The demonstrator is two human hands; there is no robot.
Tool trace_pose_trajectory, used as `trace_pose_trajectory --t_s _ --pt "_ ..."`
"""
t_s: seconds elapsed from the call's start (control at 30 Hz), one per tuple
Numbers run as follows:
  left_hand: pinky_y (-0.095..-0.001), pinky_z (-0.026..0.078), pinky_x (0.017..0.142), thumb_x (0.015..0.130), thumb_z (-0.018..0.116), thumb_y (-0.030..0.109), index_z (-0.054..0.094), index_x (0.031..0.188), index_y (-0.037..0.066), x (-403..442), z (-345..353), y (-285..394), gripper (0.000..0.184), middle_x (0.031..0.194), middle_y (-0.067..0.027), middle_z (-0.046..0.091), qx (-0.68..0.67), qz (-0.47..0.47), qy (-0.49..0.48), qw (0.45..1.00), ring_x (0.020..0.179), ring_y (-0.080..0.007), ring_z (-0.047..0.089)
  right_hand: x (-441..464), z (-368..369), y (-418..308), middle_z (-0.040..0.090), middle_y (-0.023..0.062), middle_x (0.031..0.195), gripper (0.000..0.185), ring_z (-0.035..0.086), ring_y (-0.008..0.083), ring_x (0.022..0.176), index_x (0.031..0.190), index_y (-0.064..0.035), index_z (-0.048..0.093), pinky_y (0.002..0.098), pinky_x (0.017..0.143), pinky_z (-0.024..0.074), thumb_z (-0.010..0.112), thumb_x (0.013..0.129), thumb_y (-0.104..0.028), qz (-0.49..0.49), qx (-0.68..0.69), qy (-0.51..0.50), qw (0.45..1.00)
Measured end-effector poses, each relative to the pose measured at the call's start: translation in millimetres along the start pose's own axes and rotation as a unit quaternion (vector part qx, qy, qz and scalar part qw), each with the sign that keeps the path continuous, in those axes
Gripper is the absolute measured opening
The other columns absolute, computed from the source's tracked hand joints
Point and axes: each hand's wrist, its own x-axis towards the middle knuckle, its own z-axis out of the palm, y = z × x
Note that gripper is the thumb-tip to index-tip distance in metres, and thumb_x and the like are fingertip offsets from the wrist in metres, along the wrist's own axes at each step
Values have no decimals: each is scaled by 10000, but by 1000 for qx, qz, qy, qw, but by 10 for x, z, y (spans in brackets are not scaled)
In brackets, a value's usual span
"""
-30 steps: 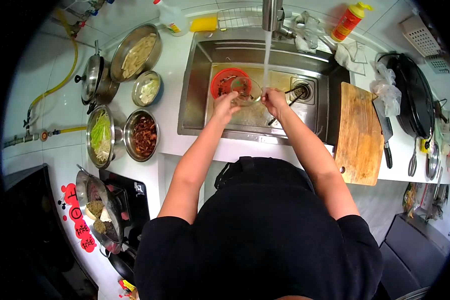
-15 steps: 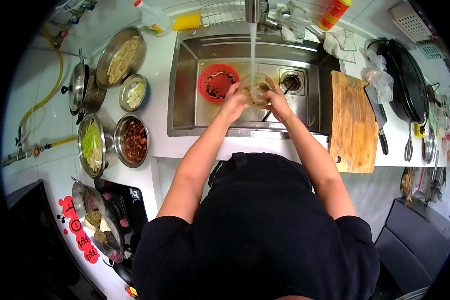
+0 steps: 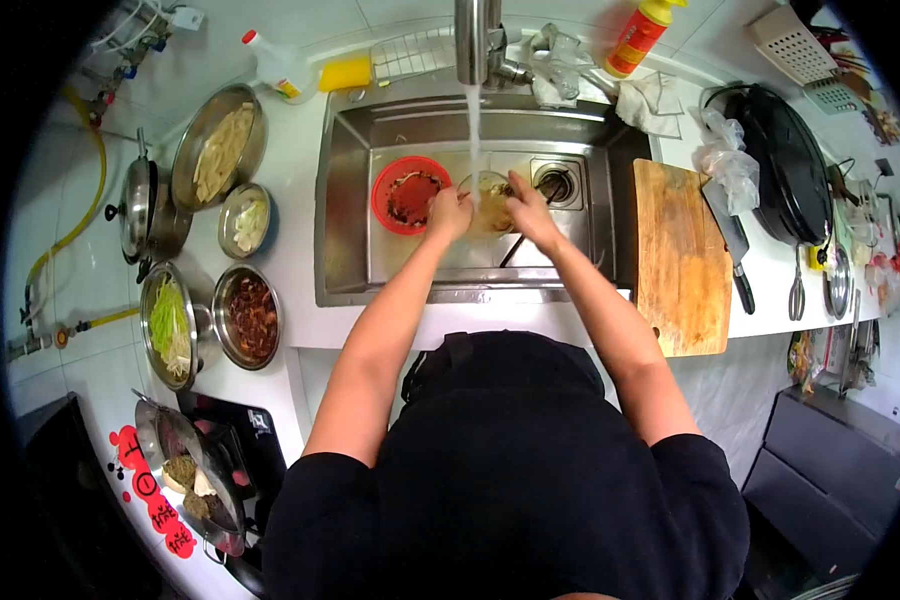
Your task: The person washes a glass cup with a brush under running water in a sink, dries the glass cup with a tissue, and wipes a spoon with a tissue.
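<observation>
Red wall sticker [image 3: 162, 516]: black characters, illegible. Red-and-yellow bottle [image 3: 638, 42]: label illegible.

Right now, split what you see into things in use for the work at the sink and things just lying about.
In use:
- clear bowl, at left hand and right hand
- running faucet
- sink
- red basin, probably: it holds dark bits

Lying about:
- cutting board
- cleaver
- white cloth
- whisk

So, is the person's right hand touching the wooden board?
Apart. The head view shows the right hand over the sink, with a stretch of bare sink between it and the wooden board.
</observation>
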Motion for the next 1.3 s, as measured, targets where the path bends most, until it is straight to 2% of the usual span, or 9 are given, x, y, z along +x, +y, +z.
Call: trace_pose_trajectory --t_s 0.13,0.4,0.53,0.67,0.73,0.87,1.0,1.13,1.3 --pt "-374 481 770 742 590 130 634 904 32 -46 65 -94 194 848 -195 642 -217 -8 -55 974 866 -330 616 13 -121 -188 318 240 1409 655 337 297 1304 1386 74 218 296 1053 270 425 779 -63 18 75 -57 995" --pt "-443 485 799 762 621 161 626 954 25 -28 -152 208 235 930 -229 628 138 -48 -19 989 906 -384 600 -20 7 -237 488 218 1276 620 514 292 1130 1351 52 315 313 951 395 466 763 -74 120 -14 -118 986" --pt "-454 489 790 781 600 203 640 951 26 25 -186 172 248 910 -254 621 178 9 -35 983 886 -394 606 -62 29 -215 584 142 1041 644 576 156 706 1350 11 344 240 561 486 447 714 -22 65 109 -111 986" --pt "-424 481 811 780 581 143 603 1095 53 55 -186 63 328 954 -265 610 101 16 -90 991 942 -383 589 -3 -84 -182 580 126 1001 700 536 125 685 1373 6 322 222 526 438 454 686 -11 99 74 -136 983" --pt "-389 492 802 783 570 118 554 1175 71 65 -285 63 395 1020 -238 614 65 13 -166 984 975 -349 593 1 -91 -173 567 136 1103 641 553 162 830 1352 26 351 245 672 451 435 716 17 132 149 -152 968" --pt "-447 488 863 786 531 52 388 1308 84 54 -309 -200 542 1200 -169 530 -354 -97 -310 877 1084 -309 547 46 -55 -148 572 135 1176 519 573 188 974 1312 40 414 272 821 467 412 794 35 124 220 -152 956" --pt "-591 420 923 777 504 -10 281 1354 68 -195 -428 -15 623 1286 -173 442 -554 -199 -309 747 1157 -343 486 225 -210 -452 640 169 1059 434 621 219 955 1249 -5 512 298 864 468 563 890 -243 117 -104 -110 982" --pt "-640 372 953 781 496 -20 257 1362 74 -250 -219 -267 636 1299 -200 416 -679 -293 -308 598 1175 -392 453 873 -986 -641 618 259 974 359 606 374 918 1109 30 576 384 795 484 568 848 -216 -132 -306 210 919" --pt "-656 324 977 834 538 117 252 1360 59 -404 -66 -168 602 1336 -230 378 -707 -237 -306 592 1219 -424 394 1742 -1790 -275 545 250 1055 334 548 399 941 1101 37 455 452 809 468 507 797 -93 -203 -527 250 786"
